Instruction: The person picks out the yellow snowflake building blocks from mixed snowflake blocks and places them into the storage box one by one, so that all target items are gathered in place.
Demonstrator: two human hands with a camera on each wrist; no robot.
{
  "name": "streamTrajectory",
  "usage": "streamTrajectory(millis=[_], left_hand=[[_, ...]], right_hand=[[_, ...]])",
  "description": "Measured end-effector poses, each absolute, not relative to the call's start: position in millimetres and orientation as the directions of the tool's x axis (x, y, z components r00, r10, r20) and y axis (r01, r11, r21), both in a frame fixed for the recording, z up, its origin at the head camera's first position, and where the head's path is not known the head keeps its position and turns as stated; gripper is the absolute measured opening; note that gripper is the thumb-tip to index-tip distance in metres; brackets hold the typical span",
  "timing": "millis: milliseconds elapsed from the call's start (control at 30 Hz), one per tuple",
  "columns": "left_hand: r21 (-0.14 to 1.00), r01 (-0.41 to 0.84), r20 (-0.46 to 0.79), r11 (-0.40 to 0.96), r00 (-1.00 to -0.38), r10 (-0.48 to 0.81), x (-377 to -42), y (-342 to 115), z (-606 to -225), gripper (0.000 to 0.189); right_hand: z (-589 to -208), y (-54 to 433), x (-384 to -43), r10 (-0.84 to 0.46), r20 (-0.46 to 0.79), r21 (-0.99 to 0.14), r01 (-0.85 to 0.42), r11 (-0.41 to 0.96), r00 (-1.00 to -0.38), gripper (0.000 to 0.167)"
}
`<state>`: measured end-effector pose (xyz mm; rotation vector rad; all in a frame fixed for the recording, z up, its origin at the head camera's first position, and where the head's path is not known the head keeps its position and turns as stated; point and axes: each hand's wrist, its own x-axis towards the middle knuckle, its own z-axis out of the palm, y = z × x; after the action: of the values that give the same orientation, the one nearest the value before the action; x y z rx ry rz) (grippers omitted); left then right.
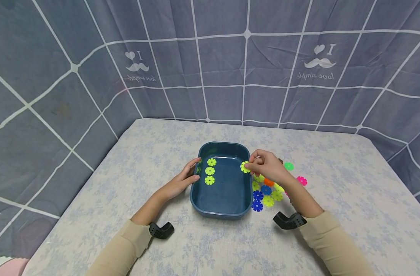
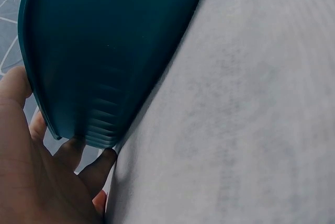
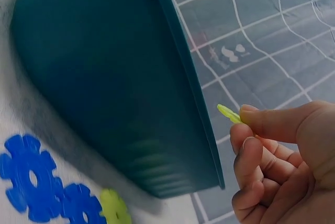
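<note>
A dark teal plastic bin (image 1: 223, 197) sits on the table; several flat, notched yellow-green interlocking discs (image 1: 210, 171) lie inside it in a column near its left wall. My right hand (image 1: 266, 166) is over the bin's right rim, pinching one yellow-green interlocking disc (image 3: 228, 113) between thumb and index finger. The other fingers of that hand are curled. My left hand (image 1: 177, 184) rests against the bin's left side, thumb at the rim and fingers along the outer wall (image 2: 120, 77).
Right of the bin, loose discs lie in a pile, among them a blue disc (image 1: 257, 206), an orange disc (image 1: 269, 182), a pink disc (image 1: 301, 180) and a green disc (image 1: 288, 166). Beyond the patterned tabletop (image 1: 168, 142) hangs a grey checked curtain (image 1: 223, 69).
</note>
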<state>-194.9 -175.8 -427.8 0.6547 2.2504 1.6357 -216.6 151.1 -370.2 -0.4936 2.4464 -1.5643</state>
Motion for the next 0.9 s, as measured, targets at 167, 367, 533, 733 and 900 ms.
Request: streamTrajectory(millis=[167,367,533,733,900], left_hand=[[0.947,0.199,0.043,0.254,-0.857,0.514,-194.8,-175.9,-428.3,0.062],[0.949,0.198,0.044,0.246,-0.854,0.518,-195.2,-175.8,-428.7,0.062],[0.95,0.194,0.041,0.244,-0.853,0.52,-195.6,-176.0,-429.3,0.061],[0.952,0.19,0.039,0.24,-0.853,0.521,-194.9,-176.0,-428.8,0.061],[0.95,0.196,0.044,0.241,-0.852,0.522,-195.0,-176.3,-429.1,0.061]], right_hand=[[-371.1,141.3,-216.2,-0.42,0.048,-0.905,-0.217,0.366,-0.906,0.019],[-370.9,129.8,-214.4,-0.45,0.056,-0.906,-0.235,0.353,-0.891,0.018],[-369.0,122.0,-211.8,-0.466,0.061,-0.901,-0.249,0.356,-0.883,0.017],[-366.2,113.1,-207.7,-0.477,0.064,-0.899,-0.258,0.354,-0.877,0.016],[-367.1,105.3,-207.1,-0.488,0.067,-0.895,-0.268,0.357,-0.87,0.015]])
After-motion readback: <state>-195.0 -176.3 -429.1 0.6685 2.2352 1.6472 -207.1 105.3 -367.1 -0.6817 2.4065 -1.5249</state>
